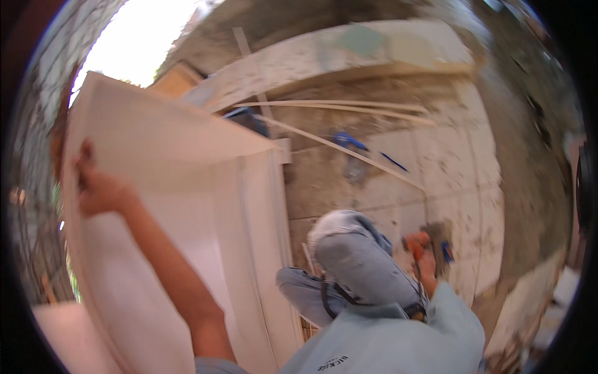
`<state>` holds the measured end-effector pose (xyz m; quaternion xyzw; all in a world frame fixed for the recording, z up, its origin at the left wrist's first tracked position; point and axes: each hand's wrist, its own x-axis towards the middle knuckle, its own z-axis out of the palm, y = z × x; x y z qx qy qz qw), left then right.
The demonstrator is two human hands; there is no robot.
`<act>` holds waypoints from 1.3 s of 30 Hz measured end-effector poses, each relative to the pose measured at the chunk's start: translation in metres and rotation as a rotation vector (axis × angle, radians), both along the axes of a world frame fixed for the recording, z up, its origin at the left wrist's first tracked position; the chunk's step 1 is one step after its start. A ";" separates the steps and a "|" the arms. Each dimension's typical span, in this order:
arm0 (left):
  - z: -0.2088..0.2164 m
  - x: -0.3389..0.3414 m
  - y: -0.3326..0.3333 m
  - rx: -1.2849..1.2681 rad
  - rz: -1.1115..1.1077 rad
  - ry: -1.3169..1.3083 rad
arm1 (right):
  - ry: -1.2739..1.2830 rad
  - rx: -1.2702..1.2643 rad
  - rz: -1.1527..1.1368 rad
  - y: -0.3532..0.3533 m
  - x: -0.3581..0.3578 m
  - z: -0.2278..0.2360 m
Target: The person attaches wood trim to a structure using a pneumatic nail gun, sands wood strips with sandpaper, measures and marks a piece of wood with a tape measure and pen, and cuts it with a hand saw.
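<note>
At the left stands a large white box-like cabinet, its hollow inside facing me. My left hand reaches across it and is closed at its far left rim; the fingertips are blurred. Low at my right side, my right hand is wrapped round the handle of an orange power drill. The drill is close to the tiled floor, beside my bent knee. Just right of the drill lies a small dark blue object, too blurred to name.
Long thin wooden strips lie across the dusty tiled floor ahead. Near them are a blue-handled tool and a blue pen-like stick. A long pale slab curves along the back. White pieces sit at the far right.
</note>
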<state>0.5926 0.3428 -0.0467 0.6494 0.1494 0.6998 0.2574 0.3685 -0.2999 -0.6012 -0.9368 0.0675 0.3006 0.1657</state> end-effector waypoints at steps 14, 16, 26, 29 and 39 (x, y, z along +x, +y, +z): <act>0.009 -0.020 -0.031 -0.093 -0.029 -0.123 | -0.417 0.199 -0.073 -0.033 0.159 0.186; 0.010 -0.013 -0.039 -0.100 -0.034 -0.134 | -0.258 0.512 -0.233 -0.016 0.223 0.278; 0.014 -0.007 -0.044 -0.101 -0.022 -0.177 | 0.845 2.415 -0.173 0.222 0.391 0.409; 0.022 -0.011 -0.042 -0.089 -0.002 -0.186 | 1.520 2.558 -0.171 0.321 0.371 0.419; 0.016 -0.003 -0.038 -0.127 -0.007 -0.136 | 2.539 2.131 -0.541 0.484 0.314 0.423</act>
